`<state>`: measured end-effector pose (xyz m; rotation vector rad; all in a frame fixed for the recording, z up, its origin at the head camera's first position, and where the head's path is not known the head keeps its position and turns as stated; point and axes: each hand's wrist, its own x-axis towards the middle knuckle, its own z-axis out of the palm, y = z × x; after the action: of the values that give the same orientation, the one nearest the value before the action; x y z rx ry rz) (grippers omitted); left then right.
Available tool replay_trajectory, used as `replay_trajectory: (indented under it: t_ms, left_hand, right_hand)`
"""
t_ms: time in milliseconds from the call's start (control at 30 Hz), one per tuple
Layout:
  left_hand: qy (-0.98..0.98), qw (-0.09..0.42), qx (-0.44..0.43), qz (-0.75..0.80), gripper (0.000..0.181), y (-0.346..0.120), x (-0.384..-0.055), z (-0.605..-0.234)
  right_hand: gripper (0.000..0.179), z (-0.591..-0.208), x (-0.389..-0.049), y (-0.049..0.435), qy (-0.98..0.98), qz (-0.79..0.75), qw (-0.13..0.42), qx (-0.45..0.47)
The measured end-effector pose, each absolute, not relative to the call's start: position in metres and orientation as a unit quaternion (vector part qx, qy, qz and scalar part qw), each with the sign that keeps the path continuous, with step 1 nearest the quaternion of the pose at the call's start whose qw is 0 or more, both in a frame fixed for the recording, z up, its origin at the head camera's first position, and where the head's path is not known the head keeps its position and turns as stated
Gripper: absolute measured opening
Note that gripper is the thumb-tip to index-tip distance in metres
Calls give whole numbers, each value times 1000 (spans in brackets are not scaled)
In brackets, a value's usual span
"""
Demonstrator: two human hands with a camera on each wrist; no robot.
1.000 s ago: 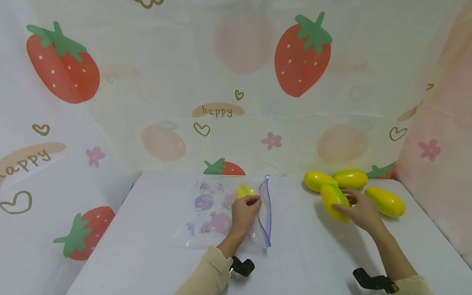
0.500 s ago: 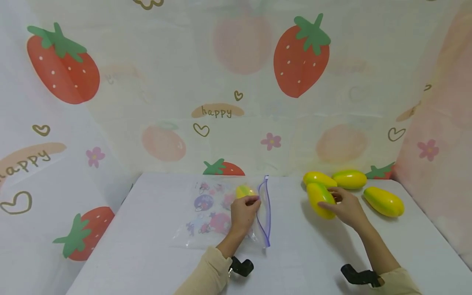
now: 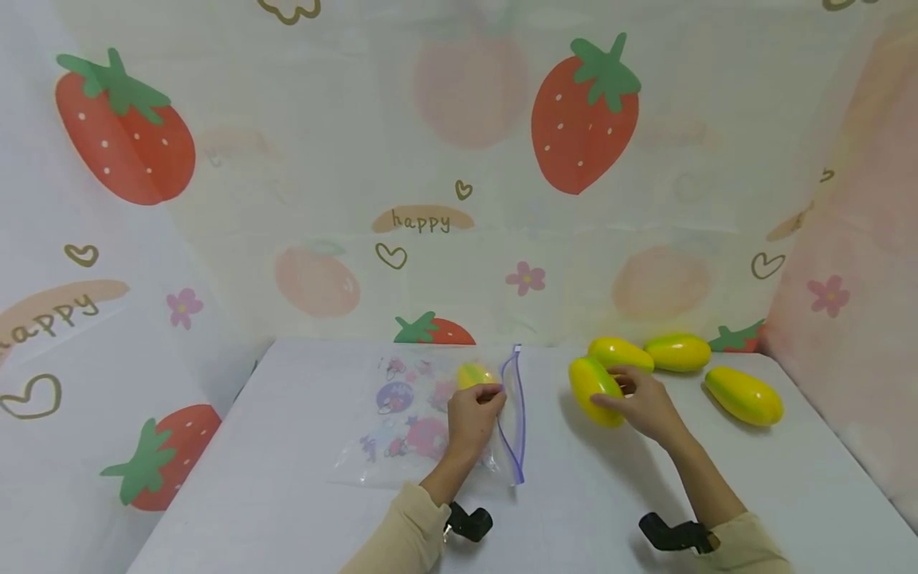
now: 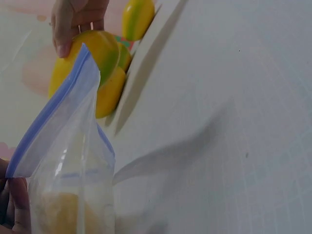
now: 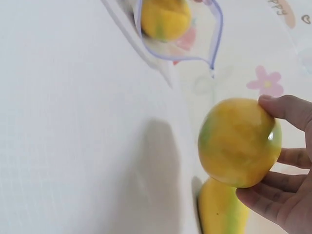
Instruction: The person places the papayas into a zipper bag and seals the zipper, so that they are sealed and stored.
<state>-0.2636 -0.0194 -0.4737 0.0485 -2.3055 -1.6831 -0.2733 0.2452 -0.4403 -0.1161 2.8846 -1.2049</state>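
Observation:
My left hand point(image 3: 473, 418) pinches the upper edge of a clear zip bag point(image 3: 394, 458) near its purple-rimmed mouth, which gapes toward the right. Inside the bag, one yellow mango point(image 5: 165, 18) shows through the opening in the right wrist view. My right hand point(image 3: 645, 402) grips another glossy yellow-green mango point(image 3: 594, 391) between thumb and fingers. Its shadow falls on the table, so it hangs above the surface, to the right of the bag's mouth. In the left wrist view, the bag's purple zip rim point(image 4: 48, 109) partly covers the held mango.
Behind my right hand lie two mangoes, one at the left point(image 3: 620, 352) and one beside it point(image 3: 677, 352). A third mango point(image 3: 743, 396) rests farther right. A printed strawberry cloth point(image 3: 315, 183) hangs behind the white table point(image 3: 272, 446).
My right hand has moved left toward the bag, carrying the mango with it. My left hand keeps its hold on the bag at about the same spot.

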Motion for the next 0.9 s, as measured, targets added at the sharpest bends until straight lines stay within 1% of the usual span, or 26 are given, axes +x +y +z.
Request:
replay_trajectory:
  t_ms: [233, 400, 600, 900]
  left_hand:
    - [-796, 143, 18, -588, 14, -19, -263, -473]
    - [-795, 144, 19, -589, 13, -19, -263, -473]
    - [-797, 132, 19, -589, 16, -18, -264, -473]
    - [-797, 139, 13, -587, 16, -18, -265, -476]
  right_hand:
    - [69, -442, -278, 227, 911, -407, 2, -62]
    - [68, -445, -282, 215, 911, -407, 8, -70]
    - [65, -449, -285, 204, 910, -407, 9, -80]
    - [68, -451, -289, 184, 906, -415, 24, -79]
